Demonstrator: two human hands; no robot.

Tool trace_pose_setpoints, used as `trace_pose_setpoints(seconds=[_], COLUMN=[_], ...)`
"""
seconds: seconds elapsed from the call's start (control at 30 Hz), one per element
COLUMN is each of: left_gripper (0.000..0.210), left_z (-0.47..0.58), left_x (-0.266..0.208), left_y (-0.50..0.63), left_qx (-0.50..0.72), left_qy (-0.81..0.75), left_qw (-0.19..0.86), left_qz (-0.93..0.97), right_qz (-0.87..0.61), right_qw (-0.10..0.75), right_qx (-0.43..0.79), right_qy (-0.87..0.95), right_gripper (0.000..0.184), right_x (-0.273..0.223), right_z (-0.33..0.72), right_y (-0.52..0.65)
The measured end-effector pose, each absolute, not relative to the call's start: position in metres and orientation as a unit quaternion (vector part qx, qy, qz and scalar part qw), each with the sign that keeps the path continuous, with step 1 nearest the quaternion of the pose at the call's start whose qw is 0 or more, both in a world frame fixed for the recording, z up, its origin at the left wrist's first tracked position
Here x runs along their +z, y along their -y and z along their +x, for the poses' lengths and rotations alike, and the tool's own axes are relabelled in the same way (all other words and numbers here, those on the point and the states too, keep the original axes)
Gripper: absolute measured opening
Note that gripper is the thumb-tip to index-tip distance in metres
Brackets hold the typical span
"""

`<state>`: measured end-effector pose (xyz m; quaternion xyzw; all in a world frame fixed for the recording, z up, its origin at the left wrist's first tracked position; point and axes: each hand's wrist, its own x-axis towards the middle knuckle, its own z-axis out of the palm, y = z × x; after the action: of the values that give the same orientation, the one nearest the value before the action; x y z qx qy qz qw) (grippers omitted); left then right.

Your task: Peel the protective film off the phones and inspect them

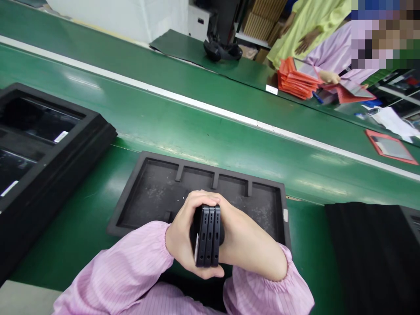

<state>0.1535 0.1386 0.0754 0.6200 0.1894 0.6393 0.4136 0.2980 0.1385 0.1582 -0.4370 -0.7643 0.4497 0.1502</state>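
Observation:
Three dark smartphones (pixel 210 236) stand pressed together on edge, their port ends facing me. My left hand (pixel 182 236) wraps round the stack from the left, its thumb under the lower edge. From the right my right hand (pixel 231 223) closes on the same stack; some of its fingers are hidden behind the phones. A white label shows on the leftmost phone's side. Just beyond my hands lies a shallow black foam tray (pixel 157 188) with short dividers along its far side; my hands and forearms cover part of it.
At left, a stack of black foam trays (pixel 88 135) has dark, glossy, labelled devices in its top tray. More black trays (pixel 364 245) are piled at right. A white rail (pixel 197 106) runs along the green conveyor. Across it, two people handle red pouches (pixel 297 81) near black headgear (pixel 223 50).

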Motion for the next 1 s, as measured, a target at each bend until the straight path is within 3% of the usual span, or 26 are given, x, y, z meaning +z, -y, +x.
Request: trace_pose_setpoints(seconds=[0.27, 0.5, 1.0], left_gripper=[0.083, 0.084, 0.108], left_z=[0.1556, 0.1540, 0.1498], left_x=[0.0753, 0.0739, 0.0681], left_y=[-0.1379, -0.1387, -0.1418], left_qx=[0.645, 0.642, 0.624], left_qy=[-0.209, -0.202, -0.196], left_qw=[0.397, 0.399, 0.403], left_qz=[0.618, 0.623, 0.640], right_qz=[-0.455, -0.429, -0.438], right_qw=[0.125, 0.163, 0.156], right_qx=[0.452, 0.448, 0.457], right_qy=[0.757, 0.767, 0.758], right_gripper=[0.070, 0.075, 0.078], right_x=[0.1589, 0.1597, 0.1585], right_z=[0.2973, 0.2975, 0.3003], right_y=[-0.1384, -0.1397, -0.1421])
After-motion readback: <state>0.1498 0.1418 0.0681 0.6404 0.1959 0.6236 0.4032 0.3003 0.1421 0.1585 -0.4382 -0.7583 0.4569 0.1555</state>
